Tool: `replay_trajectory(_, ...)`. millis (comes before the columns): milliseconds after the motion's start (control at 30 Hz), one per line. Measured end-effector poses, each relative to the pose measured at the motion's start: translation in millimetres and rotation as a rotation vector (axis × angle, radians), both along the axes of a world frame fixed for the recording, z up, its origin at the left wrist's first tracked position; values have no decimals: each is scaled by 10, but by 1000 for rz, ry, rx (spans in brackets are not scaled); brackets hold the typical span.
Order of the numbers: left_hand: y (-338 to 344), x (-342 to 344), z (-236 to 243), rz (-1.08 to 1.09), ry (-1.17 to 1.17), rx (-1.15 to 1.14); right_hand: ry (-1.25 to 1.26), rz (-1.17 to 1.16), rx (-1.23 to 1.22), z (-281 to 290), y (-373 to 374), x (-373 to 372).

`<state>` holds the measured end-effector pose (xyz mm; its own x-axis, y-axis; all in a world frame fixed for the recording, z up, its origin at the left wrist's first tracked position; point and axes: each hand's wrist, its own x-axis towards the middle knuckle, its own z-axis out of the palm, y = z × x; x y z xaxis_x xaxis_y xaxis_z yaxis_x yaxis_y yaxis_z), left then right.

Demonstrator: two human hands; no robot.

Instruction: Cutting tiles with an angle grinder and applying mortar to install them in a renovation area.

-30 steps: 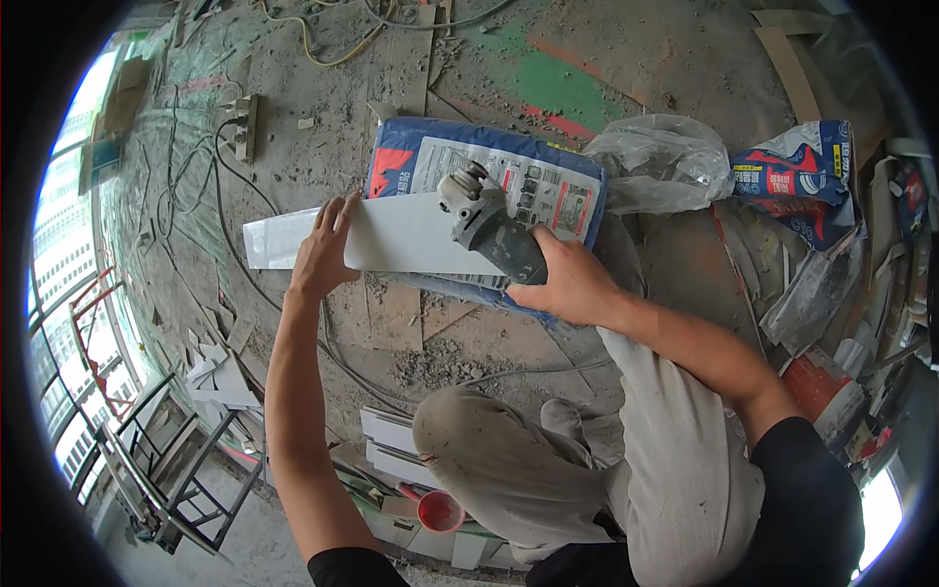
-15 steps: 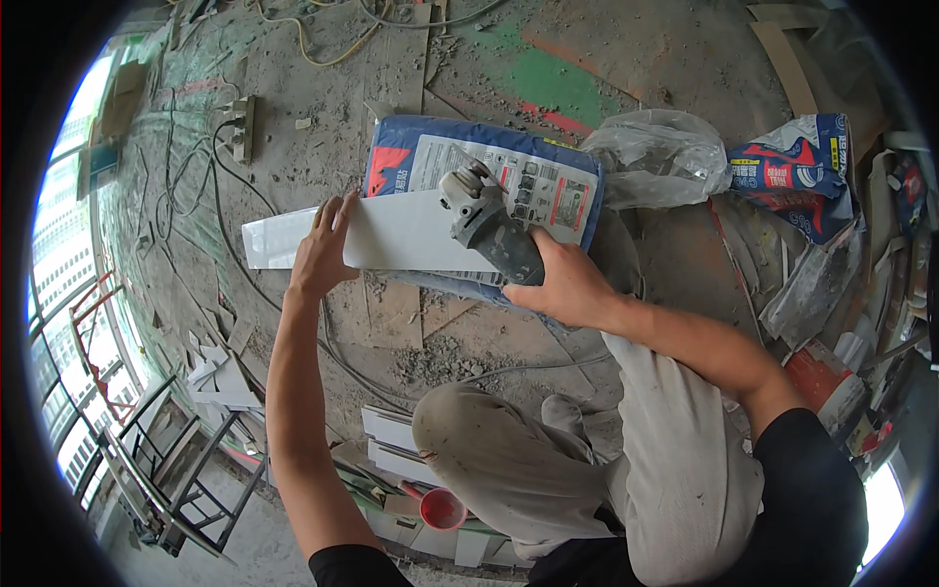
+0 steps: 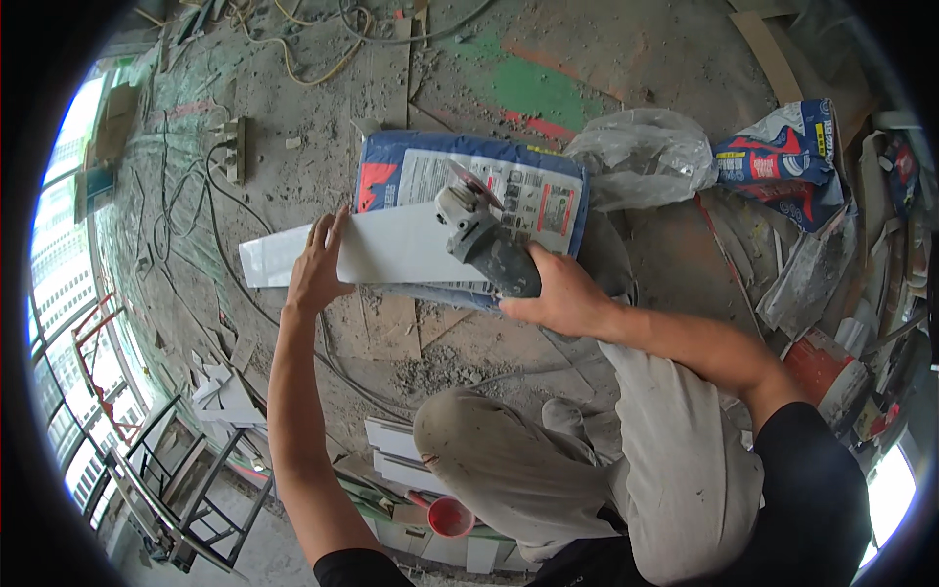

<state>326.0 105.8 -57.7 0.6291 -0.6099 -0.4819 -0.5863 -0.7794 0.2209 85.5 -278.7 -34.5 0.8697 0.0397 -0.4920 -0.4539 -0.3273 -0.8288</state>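
White panel (image 3: 401, 247) lies partly on the blue bag (image 3: 386, 149), left hand (image 3: 318, 266) fingers clamped across its width, right hand (image 3: 569, 295) fingers wrapped around the grinder (image 3: 497, 256); soft support could let the panel rock, so the disc (image 3: 475, 183) might snag.

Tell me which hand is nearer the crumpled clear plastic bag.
Right. The right hand, gripping the angle grinder, is below and left of the clear plastic bag; the left hand, on the white panel, is much farther left.
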Motion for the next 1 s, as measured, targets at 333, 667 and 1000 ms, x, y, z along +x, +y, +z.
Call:
replay_trajectory(333, -2005, -1477, 659, -35, 53, -787, -62, -379, 180, 207, -819, 376)
replay_trajectory(667, -3003, -1770, 179, -184, 70, -1017, -192, -437, -40, -56, -1005, 325)
replay_trajectory(1000, -3094, -1548, 360, -20, 195, -912, -116, -419, -64, -218, -1442, 662)
